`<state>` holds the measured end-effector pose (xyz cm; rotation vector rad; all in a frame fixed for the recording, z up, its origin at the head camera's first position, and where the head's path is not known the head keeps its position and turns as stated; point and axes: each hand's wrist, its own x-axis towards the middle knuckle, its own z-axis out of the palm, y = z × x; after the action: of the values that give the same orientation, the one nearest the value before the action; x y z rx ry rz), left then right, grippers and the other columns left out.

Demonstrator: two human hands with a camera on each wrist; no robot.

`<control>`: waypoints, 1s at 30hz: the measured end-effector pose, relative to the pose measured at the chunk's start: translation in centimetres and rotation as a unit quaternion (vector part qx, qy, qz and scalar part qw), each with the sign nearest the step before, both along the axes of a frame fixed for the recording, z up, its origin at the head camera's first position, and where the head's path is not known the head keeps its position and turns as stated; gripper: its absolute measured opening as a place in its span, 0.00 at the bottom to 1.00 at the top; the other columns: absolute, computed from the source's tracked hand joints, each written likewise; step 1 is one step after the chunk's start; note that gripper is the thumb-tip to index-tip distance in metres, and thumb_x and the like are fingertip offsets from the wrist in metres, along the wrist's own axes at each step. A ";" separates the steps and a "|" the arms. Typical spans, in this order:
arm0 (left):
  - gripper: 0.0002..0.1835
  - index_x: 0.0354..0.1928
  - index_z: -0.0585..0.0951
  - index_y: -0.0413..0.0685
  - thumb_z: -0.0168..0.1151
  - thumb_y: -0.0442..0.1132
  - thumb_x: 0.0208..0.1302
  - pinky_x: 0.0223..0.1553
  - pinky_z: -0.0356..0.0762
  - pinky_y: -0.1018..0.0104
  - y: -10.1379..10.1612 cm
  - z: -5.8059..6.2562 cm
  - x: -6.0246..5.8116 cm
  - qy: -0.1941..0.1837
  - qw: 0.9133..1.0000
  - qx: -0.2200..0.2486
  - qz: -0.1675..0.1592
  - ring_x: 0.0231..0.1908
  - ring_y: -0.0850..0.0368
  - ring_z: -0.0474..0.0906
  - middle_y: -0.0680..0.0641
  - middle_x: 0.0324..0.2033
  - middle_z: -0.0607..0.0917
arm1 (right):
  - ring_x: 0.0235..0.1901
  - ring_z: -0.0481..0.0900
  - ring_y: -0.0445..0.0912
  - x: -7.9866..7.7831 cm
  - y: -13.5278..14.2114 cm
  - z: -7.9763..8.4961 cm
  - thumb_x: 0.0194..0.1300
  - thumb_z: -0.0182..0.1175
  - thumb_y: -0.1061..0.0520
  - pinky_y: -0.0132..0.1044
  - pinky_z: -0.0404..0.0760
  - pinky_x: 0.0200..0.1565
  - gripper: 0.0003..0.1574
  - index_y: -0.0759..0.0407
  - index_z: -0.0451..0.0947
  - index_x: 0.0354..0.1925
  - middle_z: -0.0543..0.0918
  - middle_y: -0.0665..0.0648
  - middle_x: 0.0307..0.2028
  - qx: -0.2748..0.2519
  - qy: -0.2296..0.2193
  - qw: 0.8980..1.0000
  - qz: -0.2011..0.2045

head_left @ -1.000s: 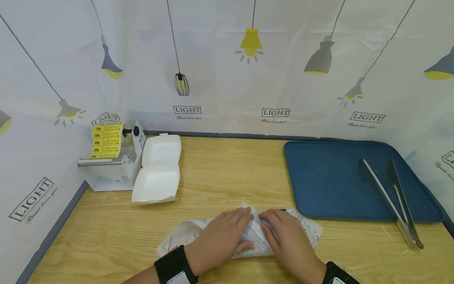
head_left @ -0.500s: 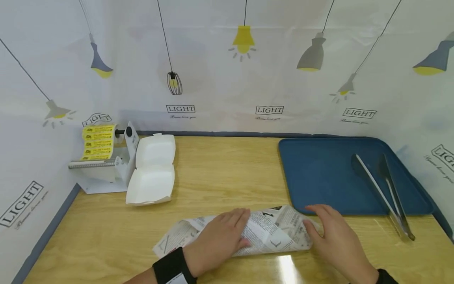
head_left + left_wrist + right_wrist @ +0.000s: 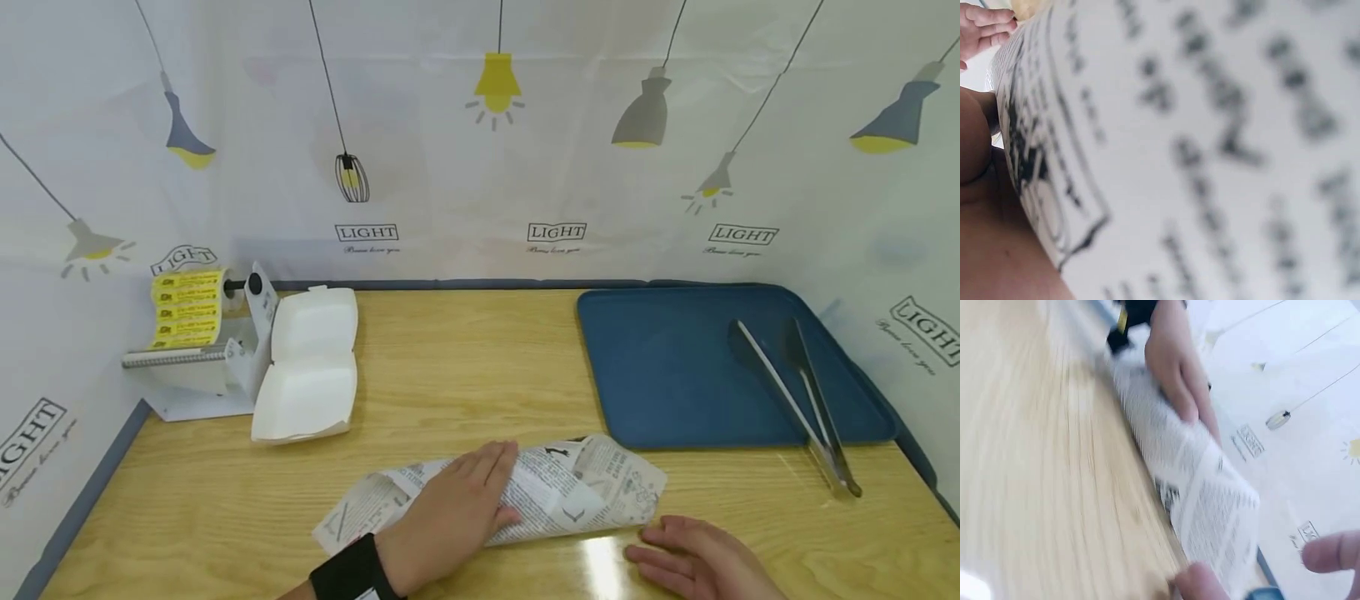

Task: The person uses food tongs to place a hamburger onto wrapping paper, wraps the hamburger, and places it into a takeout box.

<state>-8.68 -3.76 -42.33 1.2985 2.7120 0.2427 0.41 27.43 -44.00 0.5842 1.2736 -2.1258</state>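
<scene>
Newspaper-printed paper (image 3: 562, 500), folded into a long bundle, lies on the wooden table (image 3: 465, 358) on the near side of the blue tray (image 3: 675, 367), its right end close by the tray's near left corner; whether the two touch cannot be told. On the tray rest metal tongs (image 3: 842, 479), their joined end jutting past its near edge onto the wood. Well to the left of the tray stands a white foam box (image 3: 307, 396), lid thrown open, and beyond it, farther left, a dispenser (image 3: 183, 400) carrying a roll of yellow labels (image 3: 187, 308). Behind the tray hangs a pale sheet (image 3: 442, 167) printed with lamps.

To the near left of the tray, the left hand (image 3: 453, 517) lies over the paper with its fingers straight and close together, resting on the folds rather than clasping them, and it hides part of the print. A black band (image 3: 354, 571) circles that wrist. On the near side of the tray, the right hand (image 3: 697, 554) is relaxed and grasps nothing, fingers loosely bent, its tips just beside the paper's right end. The left wrist view shows chiefly blurred print.
</scene>
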 end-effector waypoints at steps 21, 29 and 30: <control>0.36 0.74 0.58 0.36 0.38 0.56 0.75 0.68 0.71 0.50 -0.2 -0.1 0.2 0.001 1.000 0.011 -0.006 0.71 0.48 0.61 0.37 0.72 0.67 | 0.51 0.76 0.30 -1.9 -5.9 -2.3 0.79 0.32 0.43 0.27 0.78 0.54 0.27 0.41 0.49 0.72 0.84 0.35 0.47 -0.110 0.106 0.988 -0.025; 0.37 0.75 0.56 0.38 0.36 0.57 0.75 0.70 0.69 0.49 -0.4 0.0 -0.1 -0.016 1.000 0.006 -0.007 0.72 0.49 0.59 0.39 0.73 0.65 | 0.69 0.53 0.29 -2.5 -7.7 -2.5 0.78 0.23 0.40 0.26 0.57 0.69 0.41 0.36 0.07 0.71 0.57 0.32 0.69 -0.174 0.141 0.974 -0.018; 0.37 0.75 0.56 0.38 0.36 0.57 0.75 0.70 0.69 0.49 -0.4 0.0 -0.2 -0.020 1.000 0.006 -0.007 0.72 0.49 0.59 0.39 0.74 0.65 | 0.72 0.46 0.32 -2.5 -8.0 -2.4 0.79 0.24 0.41 0.29 0.49 0.73 0.41 0.36 0.08 0.72 0.49 0.35 0.73 -0.156 0.141 0.977 -0.029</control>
<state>-8.87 -4.19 -42.31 1.3003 2.6724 0.2805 -2.14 19.46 -46.35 0.1935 1.0382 -2.4594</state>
